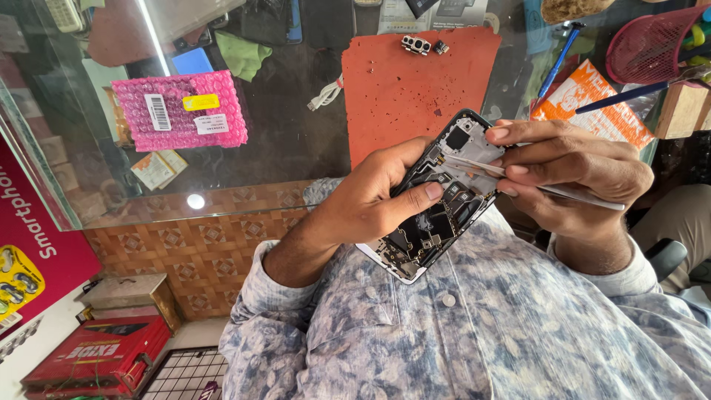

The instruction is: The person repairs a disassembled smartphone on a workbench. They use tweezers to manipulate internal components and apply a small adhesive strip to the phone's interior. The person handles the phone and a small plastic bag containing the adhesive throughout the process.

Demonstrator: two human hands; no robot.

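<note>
Opened smartphone point(437, 200), back cover off, held over the person's lap at the near edge of the glass counter point(296, 141), between both hands. It lies tilted, its camera end far and to the right, its other end near and to the left.

Left hand point(370, 196): closed round the phone from the left, thumb laid across the exposed middle, fingers wrapped behind the body.

Right hand point(570, 167): at the phone's right, fingers pinched shut on slim metal tweezers point(518, 178). The tweezer tips rest on the board just below the camera end; the tail runs out rightward past the palm.

Items, left to right:
- Pink bubble-wrap packet point(180, 110) with white and yellow labels, flat on the glass, well left of the hands.
- Green cloth point(244, 53), far, beside the packet.
- White cable point(326, 92), coiled at the left edge of the mat.
- Orange-red work mat point(415, 85), speckled with dark marks, just beyond the phone; small camera parts point(417, 44) sit at its far edge.
- Blue pen point(557, 59), leaning, far right.
- Orange printed card point(600, 104), just beyond the right hand.
- Pink mesh basket point(655, 41), far right corner; something yellow-green shows at its right side, contents otherwise unclear.

Phone appearance: dark frame, pale lower edge, grey shield plate round the camera cut-out, black boards, silver shields and flex connectors exposed down its length.
</note>
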